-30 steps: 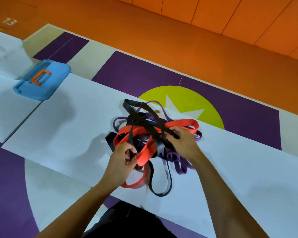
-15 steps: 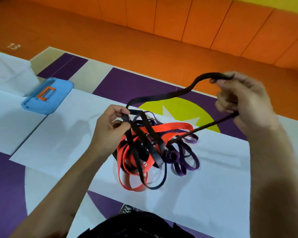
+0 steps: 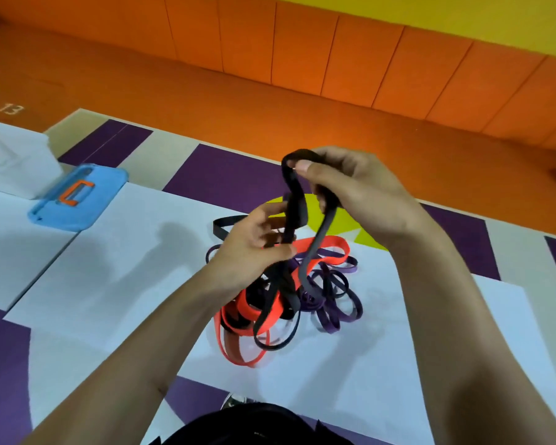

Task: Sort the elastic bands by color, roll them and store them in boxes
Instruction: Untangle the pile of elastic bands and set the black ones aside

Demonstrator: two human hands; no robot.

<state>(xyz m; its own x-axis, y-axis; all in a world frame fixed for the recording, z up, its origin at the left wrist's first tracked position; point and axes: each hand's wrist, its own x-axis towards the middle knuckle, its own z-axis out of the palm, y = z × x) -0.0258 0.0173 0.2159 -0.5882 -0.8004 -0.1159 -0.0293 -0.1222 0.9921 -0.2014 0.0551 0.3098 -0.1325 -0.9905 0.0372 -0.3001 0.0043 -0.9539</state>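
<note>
- Both hands are up off the floor, raised above the pile and working one black band [image 3: 321, 239].
- The right hand [image 3: 363, 194] has the top of it: thumb and fingers are pinched tight on the loop's upper bend, the highest point of the band.
- The left hand [image 3: 254, 244] sits just below and beside it, fingers curled in and clamped on the same band's strands lower down.
- From the two hands the black band hangs down in long strands, its lower end dropping into the tangle [image 3: 280, 303] underneath.
- That tangle lies on a white sheet [image 3: 109, 284] in front of the person: red bands [image 3: 331, 244], purple bands [image 3: 350, 269] and more black ones, all looped through each other.
- How many bands are in there I cannot tell.
- Off to the left, well apart from the pile, a blue case [image 3: 106, 187] with an orange handle [image 3: 74, 194] lies flat at the sheet's far edge.
</note>
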